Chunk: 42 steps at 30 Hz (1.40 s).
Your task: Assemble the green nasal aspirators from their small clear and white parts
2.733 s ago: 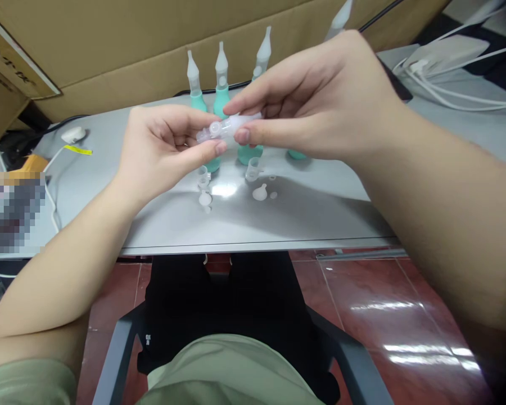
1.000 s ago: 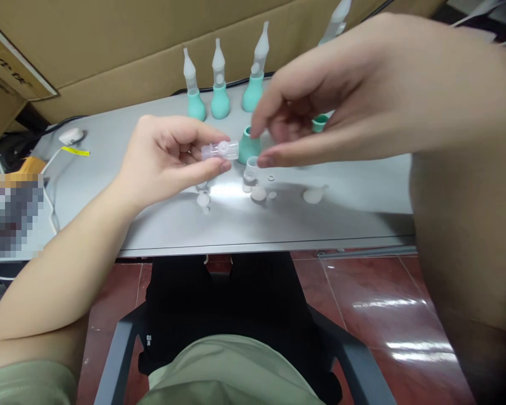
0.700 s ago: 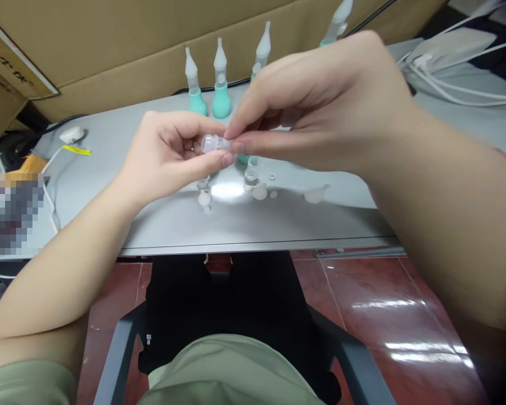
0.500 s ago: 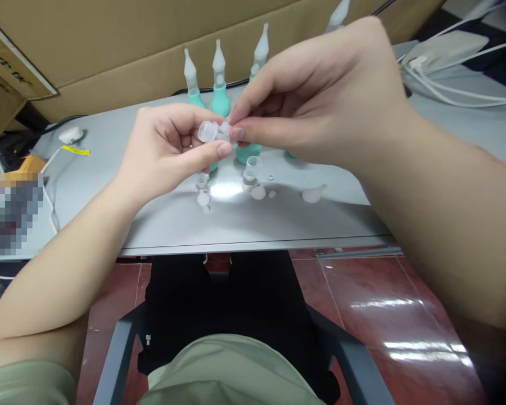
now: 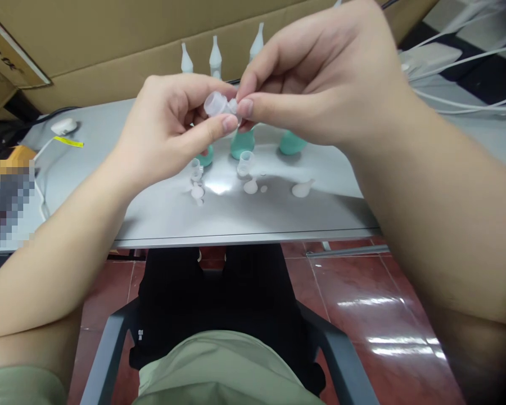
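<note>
My left hand pinches a small translucent plastic cup-shaped part between thumb and fingers, its round opening turned up and to the left. From the other side, my right hand grips the narrow end of the same part with thumb and forefinger. Its exact fit there is hidden by fingertips. Below the hands stand teal rubber bulbs. In front of them are a clear plastic cup, a smaller clear cup and flat pale pieces, including a drop-shaped one.
Behind my hands, white pointed nozzles rise against a cardboard wall. A white device and a yellow-tagged cable lie on the left of the grey table. White cables run at the right.
Both hands have risen slightly with the clear plastic part still between them. The view has shifted a little, and the part is tilted with its opening more upward.
</note>
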### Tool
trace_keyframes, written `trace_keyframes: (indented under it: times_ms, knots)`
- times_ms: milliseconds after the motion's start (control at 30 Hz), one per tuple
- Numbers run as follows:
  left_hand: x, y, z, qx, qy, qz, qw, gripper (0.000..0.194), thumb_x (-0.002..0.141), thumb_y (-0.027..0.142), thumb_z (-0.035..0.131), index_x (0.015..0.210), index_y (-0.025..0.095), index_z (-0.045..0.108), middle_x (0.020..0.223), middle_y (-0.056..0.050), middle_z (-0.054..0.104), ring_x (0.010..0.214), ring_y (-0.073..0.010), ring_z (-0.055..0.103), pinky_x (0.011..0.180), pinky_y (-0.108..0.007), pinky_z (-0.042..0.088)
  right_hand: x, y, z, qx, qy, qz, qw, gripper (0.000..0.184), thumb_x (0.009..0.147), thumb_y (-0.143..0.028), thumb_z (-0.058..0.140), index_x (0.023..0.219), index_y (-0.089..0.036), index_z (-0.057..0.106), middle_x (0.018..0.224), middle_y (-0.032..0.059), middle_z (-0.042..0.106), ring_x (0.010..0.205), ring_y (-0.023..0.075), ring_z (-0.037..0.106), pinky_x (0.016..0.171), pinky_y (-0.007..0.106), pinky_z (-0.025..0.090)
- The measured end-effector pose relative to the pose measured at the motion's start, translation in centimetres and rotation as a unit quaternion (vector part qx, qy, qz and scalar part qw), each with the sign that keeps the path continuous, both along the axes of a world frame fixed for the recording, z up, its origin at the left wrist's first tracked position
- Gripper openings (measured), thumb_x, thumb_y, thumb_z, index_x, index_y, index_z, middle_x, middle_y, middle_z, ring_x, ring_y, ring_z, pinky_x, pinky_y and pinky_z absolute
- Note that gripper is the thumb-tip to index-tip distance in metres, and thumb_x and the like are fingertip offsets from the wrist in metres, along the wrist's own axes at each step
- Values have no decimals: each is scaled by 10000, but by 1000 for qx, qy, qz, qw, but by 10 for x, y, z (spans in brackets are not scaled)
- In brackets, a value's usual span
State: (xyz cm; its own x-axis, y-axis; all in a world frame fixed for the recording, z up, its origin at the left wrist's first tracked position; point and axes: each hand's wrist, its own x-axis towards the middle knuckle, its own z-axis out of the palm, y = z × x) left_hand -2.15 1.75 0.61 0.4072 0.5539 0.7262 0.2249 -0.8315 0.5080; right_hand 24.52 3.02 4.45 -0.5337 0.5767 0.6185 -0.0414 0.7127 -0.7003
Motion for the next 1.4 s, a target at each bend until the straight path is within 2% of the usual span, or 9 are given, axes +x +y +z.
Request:
trace_keyframes:
  times_ms: [133,300,600,800,967,1167,1233,1333,1400]
  knots:
    - [9,-13,17,-9,1,0,1000,409,1102,641,960,1292,287,1034,1028,-106,914,750,-246,763,615,-407,609,-3,-3,2,3,1,-9,1000,284,1055,-413,1147,935,-292,921,981,-22,894,933,145,896,848,247,771]
    - [37,-43,39,-54,58,78,994,677,1013,670,1081,1579,333,920,1172,-126,928,1193,-420,934,908,-526,810,-4,0,3,-9,37,-13,999,337,1022,-400,1138,887,-285,852,916,-35,833,894,122,889,820,208,765]
    - [65,-60,59,-47,29,41,998,724,1054,745,1020,1642,348,877,1146,-117,922,1222,-405,921,929,-532,814,-4,15,-1,-13,-13,30,999,240,1161,-70,780,988,-235,757,915,-86,798,859,62,860,770,141,700]
    - [67,-61,53,-46,10,30,998,752,1085,806,956,1679,358,847,1116,-109,912,1209,-385,902,923,-524,801,-1,20,-2,-22,-44,40,998,286,1120,-29,864,967,-247,759,941,-37,815,829,80,814,743,142,663]
    - [39,-55,45,-44,-9,22,999,743,1113,847,901,1676,366,842,1056,-93,891,1167,-359,876,901,-509,777,5,22,-1,-40,-62,79,994,227,1128,-195,957,999,-261,782,1009,-50,829,826,80,778,762,174,670]
    - [11,-25,33,-60,38,-26,997,588,1131,880,886,1175,295,926,942,-58,823,766,-184,699,712,-415,637,9,28,-2,-41,-79,121,989,220,1133,-171,914,1017,-267,754,985,-47,793,844,87,762,768,182,661]
    - [12,-19,28,-71,70,-25,995,664,1193,898,800,1245,246,909,991,-63,821,808,-153,701,770,-388,653,9,29,-3,-34,-80,129,988,240,1133,-119,885,1024,-270,735,968,-48,784,837,91,769,765,186,661]
    - [11,-14,20,11,3,-37,999,1039,1150,1135,510,1281,194,928,939,-52,776,757,-101,610,679,-322,544,8,24,-2,-20,-85,89,992,282,1126,-12,827,1006,-251,735,929,-43,786,799,86,752,716,182,619]
    - [7,-7,12,-27,65,-26,997,857,1218,1018,599,1466,273,943,1078,-61,847,836,-143,680,748,-373,630,8,20,-1,0,-65,49,997,310,1090,56,820,976,-227,765,893,-40,781,781,81,718,671,176,563]
